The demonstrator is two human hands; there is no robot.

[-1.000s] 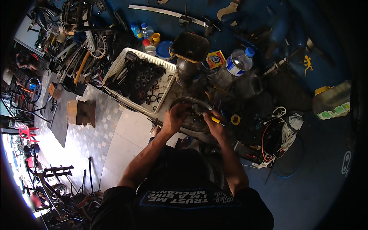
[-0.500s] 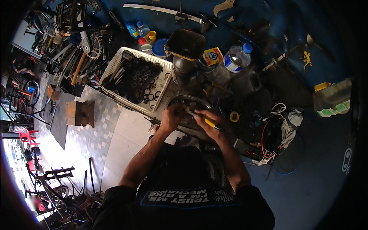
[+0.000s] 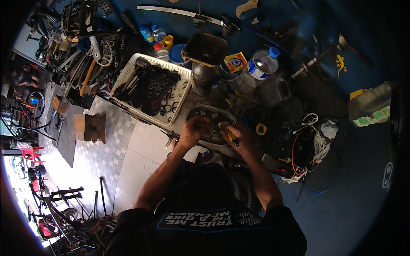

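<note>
Right hand [image 3: 240,135] grips yellow-and-black tool [image 3: 232,138] above oval tray [image 3: 229,112]

Left hand [image 3: 195,130] curls its fingers over the tray's left side; whether it grasps anything, I cannot tell; the tool looks light and stiff, perhaps slippery if oily, best taken by its yellow part; the cluttered tabletop [image 3: 189,105] also carries a cream basket [image 3: 140,109]; pale tiled floor [image 3: 139,147] lies to the left.

The basket [image 3: 124,75] is dull plastic. The big bottle [image 3: 258,69] is shiny, clear plastic. The shirt [image 3: 205,239] is matt cloth. The tray [image 3: 213,106] may be smooth metal; it's dark there.
</note>
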